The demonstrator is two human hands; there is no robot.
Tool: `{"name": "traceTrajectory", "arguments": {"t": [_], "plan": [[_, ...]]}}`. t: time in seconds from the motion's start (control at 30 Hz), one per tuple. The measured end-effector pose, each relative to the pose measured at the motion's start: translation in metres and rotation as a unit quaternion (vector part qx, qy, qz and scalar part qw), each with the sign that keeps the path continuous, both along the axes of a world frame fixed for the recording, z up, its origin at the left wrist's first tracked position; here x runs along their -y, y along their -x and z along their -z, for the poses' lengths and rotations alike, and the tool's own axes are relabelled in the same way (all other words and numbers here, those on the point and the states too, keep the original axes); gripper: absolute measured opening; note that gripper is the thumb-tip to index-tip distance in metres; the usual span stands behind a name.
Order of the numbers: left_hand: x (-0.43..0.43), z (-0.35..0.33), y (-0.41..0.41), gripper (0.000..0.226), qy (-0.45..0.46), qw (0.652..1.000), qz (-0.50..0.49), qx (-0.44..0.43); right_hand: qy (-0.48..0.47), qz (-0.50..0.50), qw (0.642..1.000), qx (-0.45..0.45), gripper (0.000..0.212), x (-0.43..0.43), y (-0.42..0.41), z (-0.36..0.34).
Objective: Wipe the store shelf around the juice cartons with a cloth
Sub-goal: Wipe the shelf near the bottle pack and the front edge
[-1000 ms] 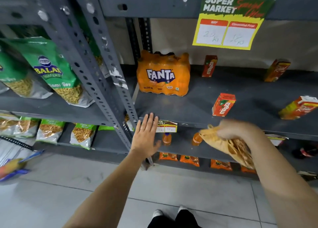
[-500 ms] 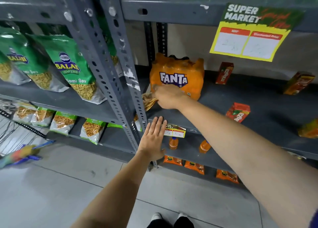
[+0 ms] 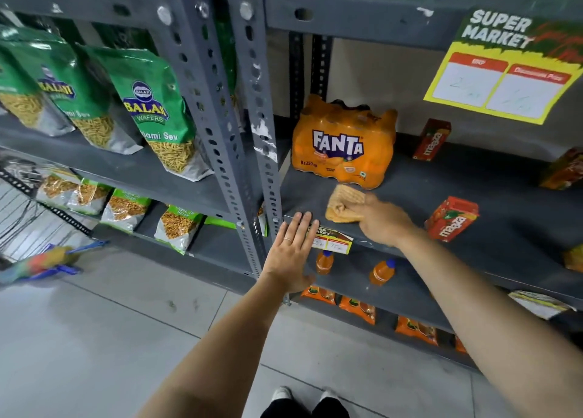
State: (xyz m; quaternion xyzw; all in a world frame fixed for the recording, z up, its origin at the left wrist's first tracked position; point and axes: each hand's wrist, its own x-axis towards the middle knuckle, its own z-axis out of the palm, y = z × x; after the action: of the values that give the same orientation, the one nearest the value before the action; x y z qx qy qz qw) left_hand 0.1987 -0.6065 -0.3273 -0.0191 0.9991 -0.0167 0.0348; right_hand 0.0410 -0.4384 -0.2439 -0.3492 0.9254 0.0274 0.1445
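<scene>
My right hand [image 3: 380, 220] presses a crumpled tan cloth [image 3: 342, 203] flat on the dark grey shelf [image 3: 498, 228], just in front of the Fanta pack. My left hand [image 3: 291, 252] is open, its fingers spread, fingertips on the shelf's front edge by the upright post. A red Maaza juice carton [image 3: 451, 218] lies tilted to the right of my right hand. Another Maaza carton [image 3: 432, 139] stands at the back. Two more cartons [image 3: 564, 170] show at the right edge.
An orange Fanta multipack [image 3: 344, 144] stands at the shelf's back left. A perforated grey post [image 3: 258, 127] borders the shelf on the left. A yellow price sign [image 3: 504, 70] hangs above. Green snack bags [image 3: 154, 111] fill the left rack; small orange bottles [image 3: 381, 272] stand below.
My right hand has drawn the cloth from beside the left post rightward and toward the front edge. The left hand stays on the edge. The view has shifted closer and left.
</scene>
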Motion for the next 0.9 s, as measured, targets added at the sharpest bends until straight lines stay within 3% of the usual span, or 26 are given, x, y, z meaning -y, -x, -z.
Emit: {"name": "traceTrajectory", "arguments": {"t": [0.17, 0.3, 0.4, 0.47, 0.53, 0.6, 0.73, 0.83, 0.9], "plan": [[-0.002, 0.005, 0.001, 0.117, -0.001, 1.000, -0.010, -0.004, -0.037, -0.007, 0.998, 0.042, 0.060, -0.061, -0.054, -0.007], [-0.003, 0.006, 0.002, 0.114, -0.004, 1.000, -0.012, -0.001, 0.039, 0.072, 0.992, 0.098, 0.030, -0.064, -0.056, -0.045], [-0.004, 0.007, 0.002, 0.114, -0.007, 1.000, -0.015, -0.004, 0.161, 0.105, 0.981, -0.028, 0.028, -0.031, -0.034, -0.062], [-0.003, 0.006, 0.002, 0.115, -0.006, 1.000, -0.013, -0.002, 0.191, 0.096, 0.972, -0.101, 0.028, -0.002, -0.023, -0.059], [-0.002, 0.005, 0.001, 0.116, -0.005, 1.000, -0.009, 0.002, 0.119, 0.104, 0.983, -0.096, 0.040, 0.021, -0.018, -0.045], [-0.001, 0.003, 0.001, 0.115, -0.008, 1.000, -0.008, 0.003, 0.030, 0.104, 0.994, -0.035, 0.050, 0.030, -0.021, -0.024], [-0.001, 0.004, 0.000, 0.114, -0.005, 1.000, -0.007, 0.002, -0.015, 0.078, 0.997, 0.009, 0.070, 0.010, -0.042, -0.007], [-0.001, 0.005, 0.001, 0.113, -0.008, 1.000, -0.008, -0.002, -0.076, 0.053, 0.995, 0.025, 0.065, -0.021, -0.059, -0.016], [-0.002, 0.006, 0.001, 0.113, -0.012, 1.000, -0.011, -0.006, -0.121, 0.051, 0.990, 0.059, 0.041, -0.035, -0.058, -0.034]]}}
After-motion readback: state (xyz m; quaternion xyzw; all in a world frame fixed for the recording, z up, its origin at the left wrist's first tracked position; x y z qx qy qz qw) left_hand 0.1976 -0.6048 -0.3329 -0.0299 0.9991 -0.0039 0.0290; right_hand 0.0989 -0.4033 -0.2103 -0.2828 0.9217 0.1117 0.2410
